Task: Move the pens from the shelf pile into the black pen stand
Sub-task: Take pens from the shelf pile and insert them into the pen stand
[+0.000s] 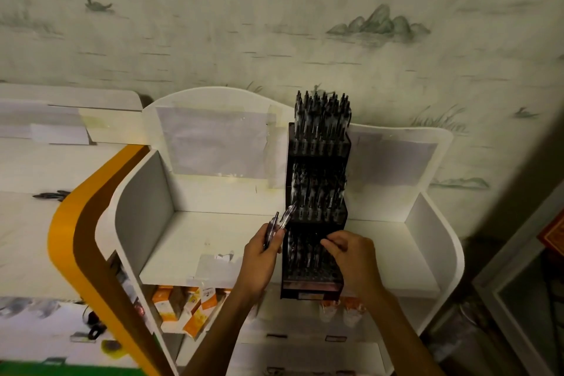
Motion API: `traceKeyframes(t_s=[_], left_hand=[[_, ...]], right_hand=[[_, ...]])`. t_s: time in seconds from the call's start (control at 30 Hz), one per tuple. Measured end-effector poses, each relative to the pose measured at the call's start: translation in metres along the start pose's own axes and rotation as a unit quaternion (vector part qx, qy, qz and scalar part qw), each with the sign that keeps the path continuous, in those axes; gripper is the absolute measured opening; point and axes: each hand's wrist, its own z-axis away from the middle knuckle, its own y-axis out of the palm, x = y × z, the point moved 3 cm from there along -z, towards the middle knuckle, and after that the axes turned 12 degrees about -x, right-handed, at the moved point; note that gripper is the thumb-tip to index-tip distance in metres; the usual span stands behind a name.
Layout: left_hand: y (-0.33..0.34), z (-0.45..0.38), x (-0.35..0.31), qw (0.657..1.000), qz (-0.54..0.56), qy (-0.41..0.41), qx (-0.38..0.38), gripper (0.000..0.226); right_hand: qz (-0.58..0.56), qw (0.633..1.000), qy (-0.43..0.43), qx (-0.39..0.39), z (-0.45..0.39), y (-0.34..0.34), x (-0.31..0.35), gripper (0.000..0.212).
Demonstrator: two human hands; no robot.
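A tall black pen stand [317,287] with three stepped tiers stands on the white shelf [195,241], and all tiers hold several dark pens. My left hand [264,256] grips a small bunch of clear-barrelled pens [280,223] just left of the stand, tips pointing up toward the middle tier. My right hand [351,256] hovers over the lowest tier with fingers curled, fingertips pinched among the pens there; whether it holds one is hidden by the fingers.
The shelf unit has white side walls [143,201] and a curved back panel [213,119]. Orange boxes [183,311] sit on the shelf below. An orange and brown curved counter edge [76,238] runs at the left. A patterned wall rises behind.
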Motion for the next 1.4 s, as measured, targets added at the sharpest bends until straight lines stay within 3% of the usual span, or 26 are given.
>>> traceKeyframes(t_s=[0.1, 0.27, 0.53, 0.73, 0.87, 1.07, 1.4], left_hand=[[0.005, -0.002, -0.005, 1.000, 0.006, 0.002, 0.012, 0.015], [0.015, -0.001, -0.012, 0.998, 0.009, 0.021, 0.052, 0.018], [0.021, 0.001, -0.013, 0.996, -0.013, 0.021, 0.083, 0.022], [0.013, -0.004, -0.006, 0.999, -0.047, 0.001, 0.022, 0.016], [0.002, -0.015, 0.007, 0.997, -0.069, -0.014, 0.006, 0.024], [-0.005, -0.015, 0.005, 0.990, -0.120, 0.070, -0.018, 0.016], [-0.010, -0.012, 0.013, 0.990, -0.127, 0.050, -0.033, 0.018]], right_hand=[[-0.050, 0.999, 0.005, -0.015, -0.006, -0.007, 0.017, 0.008], [-0.170, 0.983, 0.064, 0.023, -0.018, -0.007, 0.045, 0.012], [-0.257, 0.953, 0.151, 0.059, -0.018, 0.000, 0.042, 0.014], [-0.300, 0.930, 0.212, 0.004, -0.022, -0.013, 0.031, 0.013], [-0.249, 0.949, 0.192, -0.030, -0.025, -0.026, 0.019, 0.010], [-0.094, 0.991, 0.073, -0.059, -0.018, -0.028, 0.010, 0.009], [0.025, 0.999, -0.026, -0.023, -0.005, -0.013, 0.002, 0.009]])
